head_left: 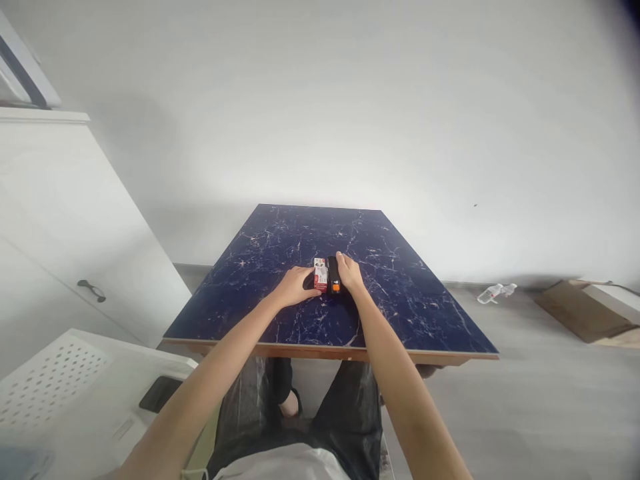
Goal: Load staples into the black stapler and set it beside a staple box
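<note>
On the blue table, a small red and white box [321, 275] sits side by side with a black stapler-like object [333, 270] that has an orange patch at its near end. My left hand [296, 287] grips the box from the left, fingers at its far end and thumb at its near end. From the right, my right hand [349, 272] is closed along the black object, thumb near its far end. Part of its grip is hidden behind the hand. Both items lie close together near the middle of the tabletop.
The dark blue marble-patterned table [310, 230] stands before a white wall. At left are a white cabinet [95, 220] and a white surface with a dark phone-like object [160, 393]. Clear plastic bottles [490, 293] and a cardboard box [575, 310] lie on the floor at right.
</note>
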Demonstrator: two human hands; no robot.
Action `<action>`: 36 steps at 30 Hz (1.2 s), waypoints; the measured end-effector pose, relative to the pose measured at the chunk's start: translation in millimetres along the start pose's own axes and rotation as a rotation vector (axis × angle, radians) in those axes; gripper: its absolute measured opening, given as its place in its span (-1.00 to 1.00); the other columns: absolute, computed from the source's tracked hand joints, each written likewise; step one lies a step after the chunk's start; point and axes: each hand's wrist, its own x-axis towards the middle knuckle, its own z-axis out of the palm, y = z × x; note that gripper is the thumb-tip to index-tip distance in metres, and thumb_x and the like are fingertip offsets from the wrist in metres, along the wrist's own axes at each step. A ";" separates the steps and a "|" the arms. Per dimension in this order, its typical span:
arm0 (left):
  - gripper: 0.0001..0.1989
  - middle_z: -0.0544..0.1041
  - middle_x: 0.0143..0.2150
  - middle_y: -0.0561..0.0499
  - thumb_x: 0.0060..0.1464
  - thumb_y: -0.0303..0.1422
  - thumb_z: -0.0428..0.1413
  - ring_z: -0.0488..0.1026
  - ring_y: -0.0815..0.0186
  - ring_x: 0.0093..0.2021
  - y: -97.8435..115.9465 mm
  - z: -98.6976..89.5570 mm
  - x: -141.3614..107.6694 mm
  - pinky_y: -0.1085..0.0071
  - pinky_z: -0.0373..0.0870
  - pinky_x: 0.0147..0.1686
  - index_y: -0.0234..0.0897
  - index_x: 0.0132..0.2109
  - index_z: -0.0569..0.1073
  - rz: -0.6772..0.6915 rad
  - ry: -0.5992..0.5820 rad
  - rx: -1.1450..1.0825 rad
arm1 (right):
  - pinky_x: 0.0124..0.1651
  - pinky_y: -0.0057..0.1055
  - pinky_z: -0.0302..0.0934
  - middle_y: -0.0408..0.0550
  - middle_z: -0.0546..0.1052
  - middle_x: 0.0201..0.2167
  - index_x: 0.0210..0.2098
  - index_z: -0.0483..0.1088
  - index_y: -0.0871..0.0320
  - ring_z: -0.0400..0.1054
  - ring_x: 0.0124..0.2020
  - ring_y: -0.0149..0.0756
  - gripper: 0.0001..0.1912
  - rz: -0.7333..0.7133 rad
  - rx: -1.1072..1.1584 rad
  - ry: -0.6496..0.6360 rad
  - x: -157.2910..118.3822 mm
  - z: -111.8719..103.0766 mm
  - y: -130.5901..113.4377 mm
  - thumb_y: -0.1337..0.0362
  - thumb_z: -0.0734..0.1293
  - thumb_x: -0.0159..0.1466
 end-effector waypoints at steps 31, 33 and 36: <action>0.18 0.00 0.52 -0.23 -0.13 0.22 0.27 -0.16 -0.29 0.49 -9.3 -0.5 12.5 -0.21 -0.04 0.34 -0.11 0.50 -0.01 -0.142 -0.165 0.032 | 0.14 -0.20 0.22 0.08 0.55 0.09 0.26 0.26 0.10 0.45 0.09 -0.02 -0.36 0.034 -0.025 -0.091 -56.3 -18.7 -26.2 -0.08 0.27 0.29; 0.06 0.15 0.48 -0.19 -0.07 0.19 0.25 -0.07 -0.24 0.48 -7.2 1.8 19.8 -0.19 -0.02 0.34 -0.07 0.47 0.09 -0.074 -0.186 0.036 | 0.10 -0.22 0.25 0.10 0.56 0.08 0.27 0.26 0.12 0.47 0.06 -0.01 -0.35 0.018 -0.066 -0.127 -64.0 -23.5 -24.4 0.03 0.34 0.24; 0.00 0.27 0.42 -0.20 -0.06 0.15 0.27 0.11 -0.19 0.43 4.5 13.1 34.2 -0.11 0.04 0.34 -0.09 0.44 0.18 0.018 -0.135 0.066 | 0.00 -0.25 0.29 0.10 0.60 -0.01 0.18 0.36 0.12 0.51 -0.04 0.00 -0.44 0.016 -0.153 -0.115 -67.1 -39.3 -16.8 0.13 0.37 0.21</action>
